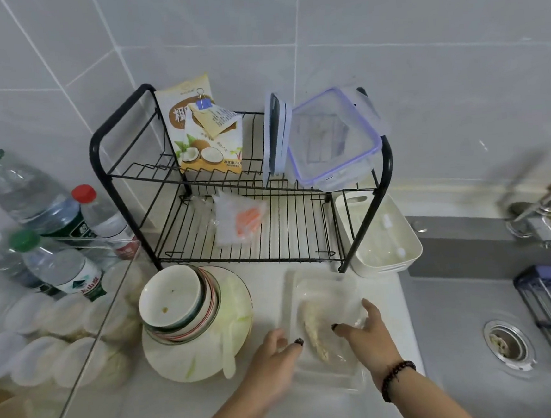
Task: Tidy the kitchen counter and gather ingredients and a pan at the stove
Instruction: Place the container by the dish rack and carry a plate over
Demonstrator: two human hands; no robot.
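A clear plastic tray (320,287) with a pale strip of food (315,334) in it lies on the white counter, in front of the black wire rack (200,195). My left hand (276,357) lies at the tray's left edge with fingers stretched out. My right hand (366,330), a bead bracelet on its wrist, reaches over the tray's right side with fingers spread, touching clear plastic there. Left of the tray, used bowls (176,302) are stacked tilted on a large plate (229,311) with a white spoon (228,354).
The rack holds a coconut powder bag (202,138), clear lidded containers (331,141) and a small packet (239,221). A white basket (381,233) hangs at its right end. Water bottles (57,265) stand left. The grey sink (494,323) with a drain (507,344) lies right.
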